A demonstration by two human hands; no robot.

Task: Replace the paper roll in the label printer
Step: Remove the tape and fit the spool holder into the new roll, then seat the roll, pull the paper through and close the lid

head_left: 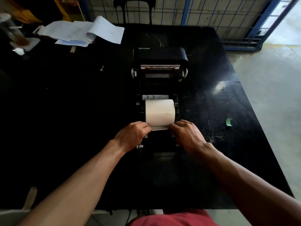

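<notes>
A broad black table (81,98) with a glossy, scuffed top fills most of the view, its right edge cut against a pale concrete floor (276,111) and a blue-framed wire cage (228,18) standing beyond its far side. Near the middle of the table sits the label printer (160,79), a black plastic box whose rounded lid (160,53), marked Xprinter, is swung up and back, showing a metal strip and white hinge tabs beneath it. In the open bay lies the paper roll (159,112), a smooth matte white cylinder lying on its side with its axis running left to right, held between the bay's black side guides; a printed diagram sticker (155,97) shows just behind it. A flat loose end of paper (160,128) comes off the near side of the roll. The left hand (132,136) pinches the left corner of that loose end, fingers curled in on it, and the right hand (187,136) pinches the right corner the same way, both bare forearms reaching in from the bottom of the view. At the table's far left corner lies a loose heap of white sheets (84,32), some curled. Near the right edge rests a small curled green strip (229,122), well apart from the printer.
</notes>
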